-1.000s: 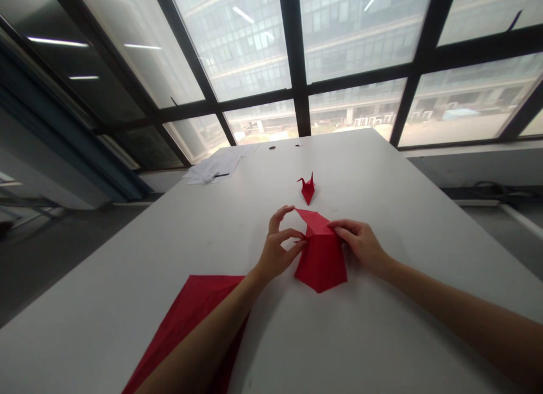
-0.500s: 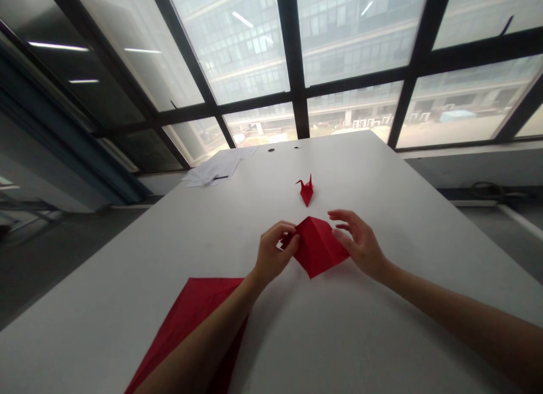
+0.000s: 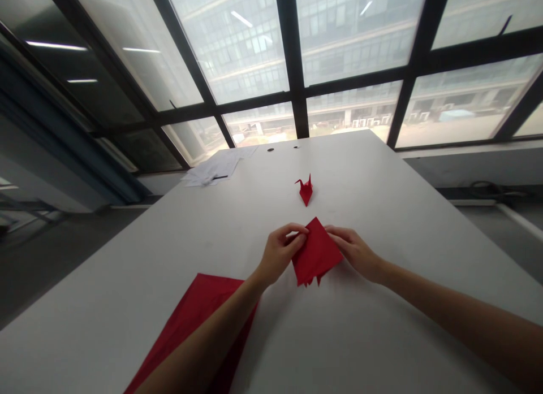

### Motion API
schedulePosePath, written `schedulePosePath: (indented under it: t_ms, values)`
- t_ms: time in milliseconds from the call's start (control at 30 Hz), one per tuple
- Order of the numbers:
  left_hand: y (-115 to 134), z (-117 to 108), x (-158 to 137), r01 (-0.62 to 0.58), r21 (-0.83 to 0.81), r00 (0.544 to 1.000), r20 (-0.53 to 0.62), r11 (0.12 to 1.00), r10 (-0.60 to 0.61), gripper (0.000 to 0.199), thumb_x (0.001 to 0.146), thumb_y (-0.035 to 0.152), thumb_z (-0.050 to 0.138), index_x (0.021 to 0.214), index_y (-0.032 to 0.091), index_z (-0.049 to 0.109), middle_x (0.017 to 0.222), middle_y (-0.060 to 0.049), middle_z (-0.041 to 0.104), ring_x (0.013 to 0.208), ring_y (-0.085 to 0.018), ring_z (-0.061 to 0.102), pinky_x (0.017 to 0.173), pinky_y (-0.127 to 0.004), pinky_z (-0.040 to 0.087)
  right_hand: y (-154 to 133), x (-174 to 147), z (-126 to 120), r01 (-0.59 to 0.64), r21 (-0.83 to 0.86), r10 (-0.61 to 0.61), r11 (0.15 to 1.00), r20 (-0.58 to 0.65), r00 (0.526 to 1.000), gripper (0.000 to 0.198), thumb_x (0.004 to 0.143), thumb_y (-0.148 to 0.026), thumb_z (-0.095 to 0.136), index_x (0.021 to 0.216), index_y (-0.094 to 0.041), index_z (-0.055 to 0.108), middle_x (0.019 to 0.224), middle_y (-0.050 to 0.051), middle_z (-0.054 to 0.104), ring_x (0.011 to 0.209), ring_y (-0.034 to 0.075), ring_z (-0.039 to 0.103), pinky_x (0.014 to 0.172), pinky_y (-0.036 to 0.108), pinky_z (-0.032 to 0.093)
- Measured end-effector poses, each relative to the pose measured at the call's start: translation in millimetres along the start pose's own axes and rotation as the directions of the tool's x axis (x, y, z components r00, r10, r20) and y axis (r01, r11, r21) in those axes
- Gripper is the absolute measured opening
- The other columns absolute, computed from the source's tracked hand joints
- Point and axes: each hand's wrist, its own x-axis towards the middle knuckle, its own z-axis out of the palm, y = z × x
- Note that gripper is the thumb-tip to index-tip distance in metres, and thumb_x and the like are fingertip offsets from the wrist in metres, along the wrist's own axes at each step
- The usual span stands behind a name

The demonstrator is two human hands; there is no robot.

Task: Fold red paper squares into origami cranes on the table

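A folded piece of red origami paper [image 3: 317, 252] is held tilted between my hands, one flat square face toward me and several pointed flaps showing under its lower edge. My left hand [image 3: 282, 250] pinches its left side between thumb and fingers. On the other side, my right hand [image 3: 354, 250] grips the right edge, its fingertips partly hidden behind the paper. A finished red paper crane [image 3: 306, 190] stands on the table just beyond. Under my left forearm lies a larger red paper sheet [image 3: 199, 315], partly covered by the arm.
The white table [image 3: 373, 173] reaches to the tall windows. White papers [image 3: 212, 168] with a dark pen [image 3: 220, 177] lie at its far left. Two small dark spots show near the far edge. A blue curtain [image 3: 63, 122] hangs at left.
My right hand has closed on the right edge of the folded paper. The paper has turned, so a square face and lower points now show. The large sheet has shifted slightly right.
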Motion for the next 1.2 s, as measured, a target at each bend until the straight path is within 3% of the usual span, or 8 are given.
schedulePosePath:
  t_ms: [133,333,500,700,933,1067,1133,1200]
  values:
    - [-4,1,-2,0.079,-0.075,0.996,0.057,0.994,-0.075,0.029,0.078,0.031,0.081,0.099,0.017,0.067,0.095,-0.005,0.071,0.080,-0.016,0.067,0.067,-0.024,0.054,-1,-2,1,0.029,-0.001,-0.029,1.000,0.026,0.999,0.034,0.084,-0.051,0.070,0.102,-0.021,0.073,0.121,0.009,0.067,0.111,0.027,0.063,0.096,0.040,0.051]
    - [-8,3,-3,0.090,-0.011,0.995,-0.032,0.996,-0.091,0.034,0.071,0.032,0.085,0.094,0.016,0.066,0.085,-0.004,0.072,0.072,-0.016,0.068,0.061,-0.025,0.057,14,-1,-3,-0.078,0.004,0.078,0.997,-0.023,0.997,0.039,0.078,-0.047,0.076,0.104,-0.018,0.069,0.096,0.008,0.073,0.086,0.022,0.068,0.077,0.036,0.055]
    - [-12,4,-1,0.008,0.146,0.995,-0.097,0.989,0.006,0.029,0.074,0.030,0.082,0.092,0.016,0.065,0.091,-0.005,0.071,0.076,-0.018,0.069,0.066,-0.028,0.059,17,2,-10,-0.089,0.039,0.095,0.995,-0.190,0.977,0.045,0.093,-0.057,0.053,0.098,-0.015,0.070,0.089,0.009,0.073,0.077,0.020,0.067,0.069,0.033,0.054]
    - [-14,2,-1,-0.182,0.410,0.970,-0.076,0.894,0.232,0.019,0.077,0.022,0.076,0.094,0.017,0.069,0.100,-0.006,0.069,0.095,-0.020,0.066,0.086,-0.033,0.056,19,0,-9,-0.093,-0.065,0.080,0.994,-0.178,0.981,0.045,0.080,-0.036,0.072,0.120,-0.019,0.059,0.096,0.006,0.072,0.075,0.017,0.066,0.066,0.029,0.053]
    - [-25,-5,1,-0.031,0.380,0.988,-0.126,0.924,0.085,0.018,0.091,0.026,0.057,0.097,0.017,0.072,0.088,-0.005,0.073,0.075,-0.016,0.068,0.065,-0.026,0.056,28,3,-15,-0.100,-0.107,0.080,0.989,-0.172,0.982,0.035,0.078,-0.025,0.066,0.112,-0.018,0.061,0.087,0.004,0.074,0.072,0.017,0.066,0.066,0.030,0.053]
    - [-24,-12,2,-0.141,0.676,0.952,-0.108,0.723,0.286,0.016,0.090,0.023,0.059,0.100,0.019,0.072,0.091,-0.005,0.073,0.079,-0.017,0.068,0.073,-0.030,0.056,31,3,-20,-0.077,-0.349,0.011,0.934,-0.186,0.982,0.024,0.081,-0.022,0.061,0.104,-0.018,0.067,0.084,0.004,0.073,0.071,0.017,0.064,0.065,0.030,0.051]
    - [-21,-13,1,-0.274,0.752,0.924,0.034,0.599,0.380,0.019,0.091,0.020,0.058,0.105,0.021,0.071,0.108,-0.007,0.072,0.100,-0.020,0.068,0.091,-0.036,0.054,31,1,-21,-0.053,-0.456,-0.014,0.888,-0.143,0.990,0.018,0.083,-0.020,0.058,0.096,-0.019,0.069,0.081,0.002,0.072,0.070,0.017,0.063,0.065,0.030,0.050]
    - [-19,-11,-1,-0.414,0.755,0.897,0.242,0.509,0.370,0.025,0.093,0.017,0.056,0.112,0.024,0.070,0.120,-0.006,0.070,0.115,-0.021,0.063,0.106,-0.041,0.046,30,0,-21,0.003,-0.555,-0.061,0.832,-0.087,0.994,0.018,0.083,-0.016,0.056,0.093,-0.021,0.070,0.083,0.002,0.071,0.072,0.017,0.063,0.067,0.030,0.051]
